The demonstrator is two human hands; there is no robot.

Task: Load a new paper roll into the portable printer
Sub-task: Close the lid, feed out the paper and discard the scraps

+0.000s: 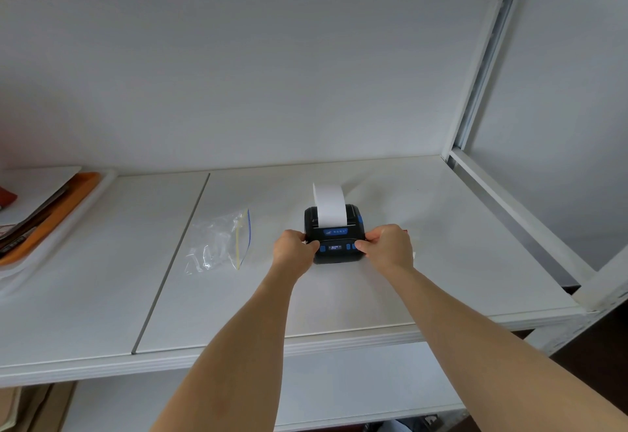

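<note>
A small black portable printer [334, 232] with blue buttons and a lit display sits on the white shelf [356, 295]. Its lid looks closed, and a strip of white paper [329, 205] sticks up out of its slot. My left hand [295, 250] grips the printer's left side, thumb on the front panel. On the opposite side, my right hand [387, 246] holds the printer, with its thumb on a blue button. The paper roll itself is hidden inside the printer.
An empty clear zip bag [221, 241] lies on the shelf left of the printer. A white tray [61, 227] holding an orange tray and papers is at the far left. The shelf's metal frame post [489, 67] rises at the right. A lower shelf is below.
</note>
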